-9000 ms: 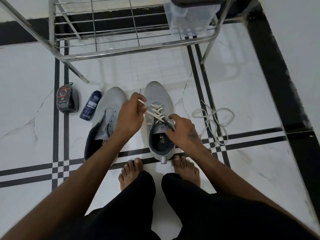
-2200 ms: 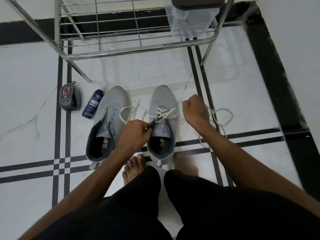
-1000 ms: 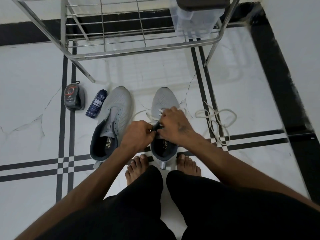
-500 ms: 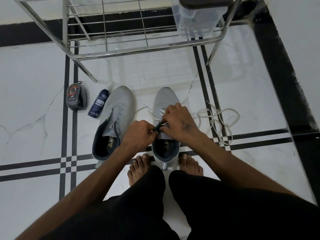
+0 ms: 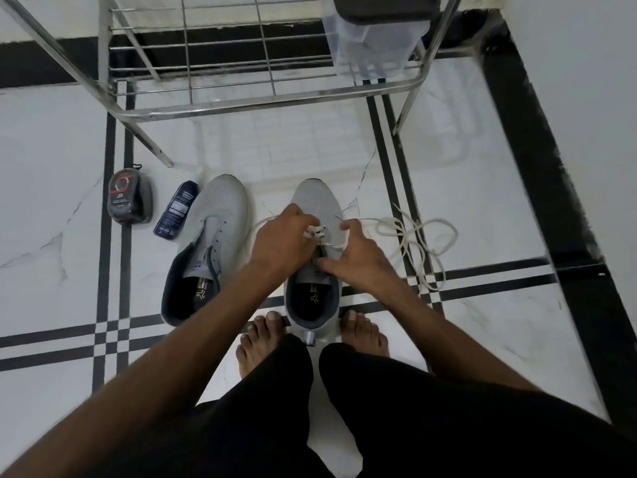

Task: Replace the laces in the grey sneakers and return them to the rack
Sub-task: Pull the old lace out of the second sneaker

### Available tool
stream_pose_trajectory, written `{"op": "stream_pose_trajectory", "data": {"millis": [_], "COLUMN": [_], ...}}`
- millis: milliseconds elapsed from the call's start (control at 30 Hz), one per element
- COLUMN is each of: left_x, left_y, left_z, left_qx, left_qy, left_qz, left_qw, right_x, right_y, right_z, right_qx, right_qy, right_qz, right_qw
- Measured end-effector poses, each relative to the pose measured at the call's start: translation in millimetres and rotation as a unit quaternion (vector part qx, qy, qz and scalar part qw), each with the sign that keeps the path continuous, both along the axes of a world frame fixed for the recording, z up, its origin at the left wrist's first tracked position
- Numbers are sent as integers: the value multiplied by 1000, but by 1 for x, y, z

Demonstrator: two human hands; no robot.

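the step in hand looks like threading the white lace (image 5: 319,233) through the eyelets of the right-hand grey sneaker (image 5: 315,260), which stands on the tiled floor (image 5: 482,188) between the person's bare feet, toe toward the metal shoe rack (image 5: 269,98). the left hand (image 5: 281,241) is curled over the lace at the upper eyelets and seems to pinch one strand; the right hand (image 5: 355,260) has its thumb and fingers pinching at the lace near the tongue, though the exact contact is hard to make out. the two hands sit close together over the shoe, not touching.

the other grey sneaker (image 5: 210,246) lies just to the left, unlaced, its eyelets bare. a loose white lace (image 5: 417,243) lies coiled on the floor to the right of the shoe. a dark spray can (image 5: 175,215) and a shoe polish sponge (image 5: 129,201) lie left of the sneakers.

the task is early on: one shoe is partly laced. the next move likely calls for pulling the strand snug and feeding its tip through the next eyelet without twisting it.
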State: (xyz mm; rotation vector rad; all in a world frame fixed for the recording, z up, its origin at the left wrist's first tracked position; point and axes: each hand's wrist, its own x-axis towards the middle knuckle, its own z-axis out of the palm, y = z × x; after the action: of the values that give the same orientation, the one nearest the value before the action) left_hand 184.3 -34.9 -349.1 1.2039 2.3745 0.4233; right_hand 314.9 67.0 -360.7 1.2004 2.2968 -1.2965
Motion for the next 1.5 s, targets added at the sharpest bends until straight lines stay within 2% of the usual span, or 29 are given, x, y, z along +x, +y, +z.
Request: {"op": "stream_pose_trajectory", "data": {"millis": [100, 167, 233, 267, 300, 333, 367, 400, 433, 467, 500, 567, 633, 700, 733, 800, 867, 933, 967, 1033, 1100, 1167, 1233, 1300, 1367, 1433, 1500], "left_x": [-1, -6, -17, -23, -25, -25, -24, -21, -18, -14, -11, -7, -5, -11, -16, -35, -52, -52, -47, -29, -8, 2, -1, -10, -25, -48, -65], "left_y": [28, 28, 13, 4, -6, -14, -20, -22, -21, -18, -11, 6, 18, 17, 12, -5, -24, -35, -35, -21, 1, 17, 23, 15, -6, -31, -48], "left_z": [-5, -9, -13, -17, -19, -22, -25, -27, -28, -28, -24, -15, -10, -2, -1, 2, -2, -4, -4, -5, -8, -14, -15, -12, -5, -6, -10], "left_qx": [-148, -122, -21, 42, 102, 131, 133, 112, 91, 84, 79, 14, -83, -112, -80, -1, 22, 2, 21, 57, 6, -67, -97, -67, 4, 33, -12], "left_qy": [80, 66, -44, -137, -244, -307, -308, -241, -148, -60, 3, 106, 195, 200, 176, 85, 38, 98, 127, 123, 113, 155, 190, 184, 115, 61, 98], "left_qz": [-65, -39, 81, 176, 278, 356, 391, 376, 319, 228, 124, -57, -127, -105, -59, 110, 217, 184, 139, 17, -96, -139, -117, -81, 46, 197, 225], "left_qw": [984, 990, 996, 974, 924, 873, 857, 888, 932, 968, 989, 993, 969, 968, 979, 990, 975, 978, 982, 991, 989, 976, 970, 977, 992, 978, 969], "right_x": [-4, -4, -1, 1, 2, 3, 2, 0, -2, -5, -7, -8, -6, -3, -1, 2, 5, 3, 2, -1, -2, -3, -3, -2, -2, -1, 0], "right_y": [-6, -4, 1, 4, 6, 7, 7, 6, 4, 3, 2, 1, 1, 1, 2, 4, 5, 5, 4, 2, 2, 3, 5, 6, 8, 8, 7], "right_z": [-3, -3, -2, -1, -1, -1, -1, -2, -2, -2, -3, -3, -3, -4, -3, -3, -3, -2, -1, 0, 1, 2, 3, 3, 3, 3, 2], "right_qx": [3, 17, 24, 25, 23, 21, 21, 26, 32, 34, 35, 41, 40, 29, 27, 28, 35, 38, 38, 39, 45, 55, 55, 60, 65, 66, 65], "right_qy": [5, 20, 27, 27, 26, 24, 22, 19, 16, 15, 14, 11, 8, 9, 11, 14, 18, 20, 20, 19, 11, 2, 1, -1, -2, 1, 2], "right_qz": [-11, -9, -9, -12, -13, -10, 2, 20, 37, 49, 53, 53, 42, 29, 25, 18, 16, 23, 28, 36, 45, 55, 56, 55, 59, 61, 66], "right_qw": [1000, 1000, 999, 999, 999, 999, 1000, 999, 999, 998, 998, 998, 998, 999, 999, 999, 999, 999, 999, 998, 998, 997, 997, 997, 996, 996, 996]}}
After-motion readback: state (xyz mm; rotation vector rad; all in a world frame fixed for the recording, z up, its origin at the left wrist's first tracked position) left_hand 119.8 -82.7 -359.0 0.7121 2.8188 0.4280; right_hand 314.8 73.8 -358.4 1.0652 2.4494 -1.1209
